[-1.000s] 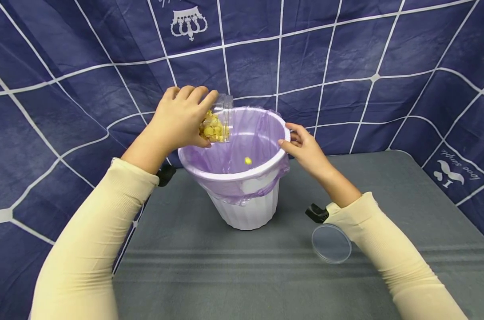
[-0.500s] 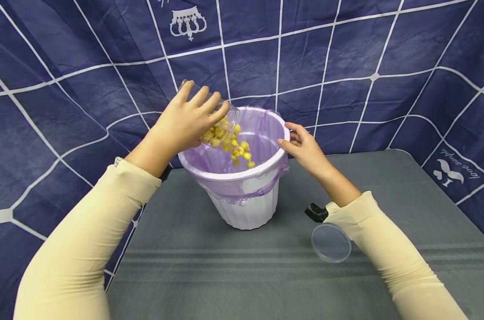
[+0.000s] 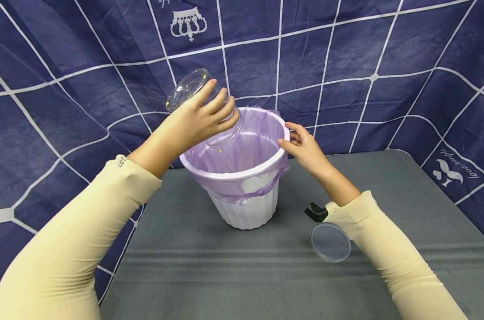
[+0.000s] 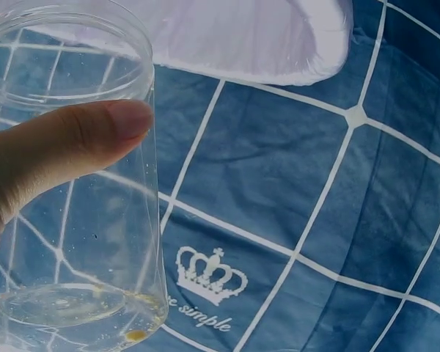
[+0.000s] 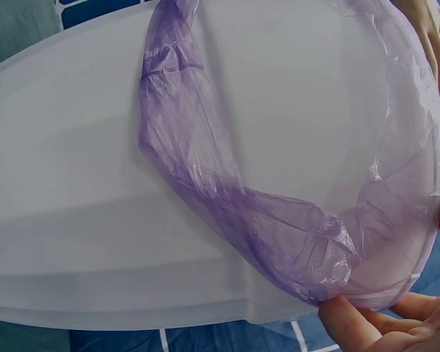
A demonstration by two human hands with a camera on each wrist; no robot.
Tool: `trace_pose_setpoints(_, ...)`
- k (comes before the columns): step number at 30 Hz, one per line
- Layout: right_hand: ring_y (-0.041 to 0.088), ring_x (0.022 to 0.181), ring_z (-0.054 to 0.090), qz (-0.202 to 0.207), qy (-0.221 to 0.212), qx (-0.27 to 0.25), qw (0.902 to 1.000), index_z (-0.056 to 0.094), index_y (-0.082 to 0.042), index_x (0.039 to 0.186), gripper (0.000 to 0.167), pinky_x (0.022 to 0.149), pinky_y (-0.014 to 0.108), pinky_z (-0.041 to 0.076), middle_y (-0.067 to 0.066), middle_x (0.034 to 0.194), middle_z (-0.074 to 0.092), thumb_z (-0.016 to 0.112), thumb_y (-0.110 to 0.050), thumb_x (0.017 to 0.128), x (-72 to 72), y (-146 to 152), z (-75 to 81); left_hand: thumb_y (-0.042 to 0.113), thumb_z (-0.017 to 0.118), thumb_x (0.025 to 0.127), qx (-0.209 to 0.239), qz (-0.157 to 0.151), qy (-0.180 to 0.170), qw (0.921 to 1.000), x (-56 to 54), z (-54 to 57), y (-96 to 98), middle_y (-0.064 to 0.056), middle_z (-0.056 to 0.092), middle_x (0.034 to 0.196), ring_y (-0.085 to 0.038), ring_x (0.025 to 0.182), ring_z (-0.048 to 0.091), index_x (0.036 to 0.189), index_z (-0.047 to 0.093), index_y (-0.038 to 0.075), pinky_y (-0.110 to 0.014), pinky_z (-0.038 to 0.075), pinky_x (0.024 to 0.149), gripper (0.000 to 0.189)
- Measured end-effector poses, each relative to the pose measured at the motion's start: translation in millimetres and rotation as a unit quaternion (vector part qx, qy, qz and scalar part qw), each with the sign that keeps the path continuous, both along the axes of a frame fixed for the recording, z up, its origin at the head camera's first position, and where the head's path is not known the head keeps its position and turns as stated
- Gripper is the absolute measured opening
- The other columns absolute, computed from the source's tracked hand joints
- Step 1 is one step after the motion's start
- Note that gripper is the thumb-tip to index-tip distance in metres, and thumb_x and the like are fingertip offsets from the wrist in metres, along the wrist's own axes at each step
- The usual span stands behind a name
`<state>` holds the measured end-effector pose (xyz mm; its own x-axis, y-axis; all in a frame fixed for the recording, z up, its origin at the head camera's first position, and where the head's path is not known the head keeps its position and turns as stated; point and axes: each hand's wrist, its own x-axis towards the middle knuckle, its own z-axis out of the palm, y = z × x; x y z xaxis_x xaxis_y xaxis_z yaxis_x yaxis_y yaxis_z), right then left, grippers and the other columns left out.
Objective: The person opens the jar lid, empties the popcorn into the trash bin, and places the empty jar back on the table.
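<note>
My left hand [image 3: 200, 113] grips a clear plastic jar [image 3: 184, 90], tipped steeply with its mouth down over the trash can [image 3: 246, 213]. A few yellow crumbs cling at the base of the jar, and the left wrist view shows the jar's wall [image 4: 114, 242] otherwise see-through, with the thumb across it. White and ribbed, the can stands upright, lined with a purple plastic bag [image 3: 262, 126] folded over its rim. A small yellow piece shows inside the can, below the jar mouth. At the can's right side, my right hand [image 3: 307, 151] pinches the rim between thumb and fingers, over the liner [image 5: 279, 227].
A round clear lid [image 3: 331, 243] lies on the grey table [image 3: 226, 280], right of the can and beside the right sleeve [image 3: 358, 222]. Behind hangs a blue curtain [image 3: 346, 49] with white grid lines, close to the can's back.
My left hand has tilted the jar further, base up; the yellow pieces that filled it have tumbled out into the trash can. The right hand has stayed at the rim.
</note>
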<state>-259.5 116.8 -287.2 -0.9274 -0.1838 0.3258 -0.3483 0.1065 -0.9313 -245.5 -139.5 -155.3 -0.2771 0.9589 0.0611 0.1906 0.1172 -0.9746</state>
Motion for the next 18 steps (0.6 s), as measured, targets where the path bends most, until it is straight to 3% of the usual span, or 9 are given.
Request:
trace_pose_setpoints(10,0.027,0.104,0.051,-0.002,0.006,0.002,1.0000,0.029,0.004,0.136,0.057,0.085,0.027,0.042,0.027,0.122,0.047,0.056,-0.009,0.086,-3.7,1.5,-3.9,0.000,0.018,0.091,0.015,-0.017,0.010,0.9997,1.4,-5.2,-1.6,-0.018,0.045,0.122,-0.033,0.113,0.038,0.125,0.043,0.009,-0.050,0.022,0.099,0.043)
trace_pose_setpoints(14,0.026,0.103,0.051,-0.002,0.007,-0.002,1.0000,0.029,0.004,0.135,0.057,0.084,0.026,0.043,0.027,0.122,0.048,0.056,-0.008,0.086,-3.5,0.9,-3.1,0.000,0.021,0.092,0.031,-0.018,0.013,0.9993,1.8,-7.1,-2.9,-0.017,0.044,0.123,-0.033,0.113,0.038,0.126,0.042,0.009,-0.050,0.021,0.100,0.042)
trace_pose_setpoints(18,0.027,0.103,0.051,-0.003,0.005,-0.003,1.0000,0.030,0.004,0.135,0.057,0.084,0.027,0.043,0.027,0.122,0.048,0.056,-0.008,0.086,-3.5,-0.3,-2.7,0.001,0.031,0.091,0.078,-0.030,0.028,0.9961,1.2,-10.3,-6.9,-0.016,0.043,0.125,-0.032,0.114,0.039,0.127,0.041,0.009,-0.050,0.023,0.100,0.038)
